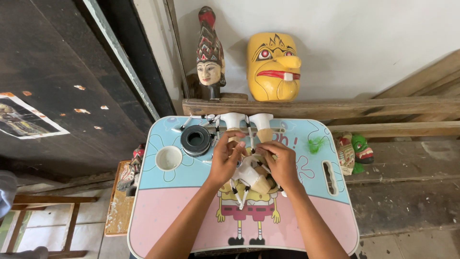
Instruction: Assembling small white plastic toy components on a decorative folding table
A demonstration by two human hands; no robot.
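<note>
Against a white wall, a yellow mask (273, 66) and a carved head (210, 52) stand on a wooden ledge (364, 108) behind a small pink and blue cartoon desk (167, 216). At its centre, the left hand (225, 160) and right hand (282, 163) have their fingers curled closed around a white and tan puppet piece (252, 176) with dangling cords. A black tape roll (195, 140) and a white cup recess (168, 158) sit just to the left.
</note>
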